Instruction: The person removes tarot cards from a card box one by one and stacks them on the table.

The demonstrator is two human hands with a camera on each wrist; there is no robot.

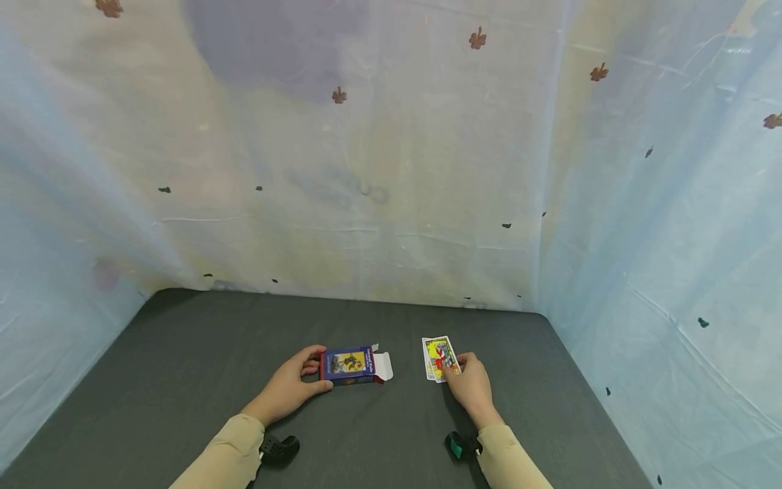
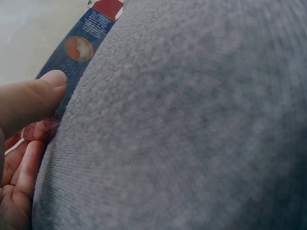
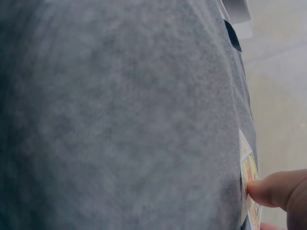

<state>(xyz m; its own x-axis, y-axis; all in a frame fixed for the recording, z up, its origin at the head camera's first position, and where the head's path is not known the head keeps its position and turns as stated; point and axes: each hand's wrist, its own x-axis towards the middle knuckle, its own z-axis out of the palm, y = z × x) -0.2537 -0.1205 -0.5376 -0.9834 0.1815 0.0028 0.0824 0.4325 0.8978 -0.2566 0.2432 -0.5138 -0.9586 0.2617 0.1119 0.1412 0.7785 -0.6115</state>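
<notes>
Cards (image 1: pixel 439 354) look mid-handling, pinched by your right hand (image 1: pixel 473 387); your left hand (image 1: pixel 294 384) seemingly grips the box (image 1: pixel 348 363); next calls for steadiness.

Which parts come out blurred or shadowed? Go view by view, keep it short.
Head view: soft light, faint shadow beside the right hand; left wrist view: near tablecloth blurred, darker at lower right, the card box sharper; right wrist view: tablecloth blurred, darkest along the left edge.
</notes>
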